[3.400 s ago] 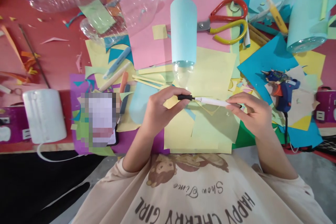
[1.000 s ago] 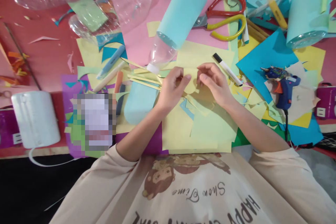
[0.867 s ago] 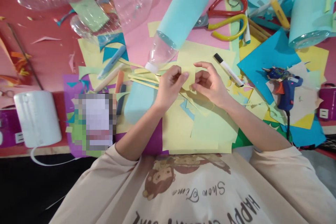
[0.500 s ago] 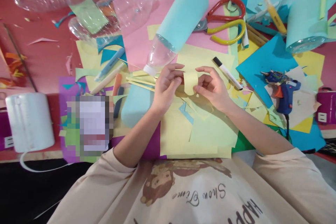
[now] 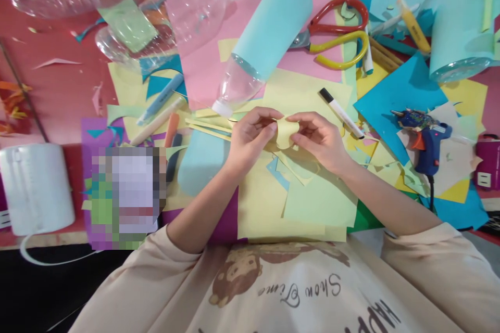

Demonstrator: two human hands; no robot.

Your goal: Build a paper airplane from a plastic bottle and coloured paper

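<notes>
Between my two hands is a small piece of pale yellow paper (image 5: 286, 134) with a curved lower edge. My left hand (image 5: 253, 138) pinches its left side between thumb and fingers. On the other side my right hand (image 5: 317, 138) grips the right edge the same way. Below them lie yellow and pale green paper sheets (image 5: 320, 203) with thin scraps on top. Just beyond my hands a clear plastic bottle wrapped in light blue paper (image 5: 273, 21) lies on its side, its white cap (image 5: 222, 108) toward me. A black-capped white marker (image 5: 341, 113) rests right of my right hand.
Scissors with red and yellow handles (image 5: 339, 34) lie at the back. A blue glue gun (image 5: 427, 145) with a cord sits at the right. Clear bottles (image 5: 195, 10) stand back left; a second blue-wrapped bottle (image 5: 461, 31) is back right. A white case (image 5: 37, 187) is far left.
Both hands have come slightly toward me and closer together. The yellow paper has tilted and bends more between the fingers. The whole view has shifted a little.
</notes>
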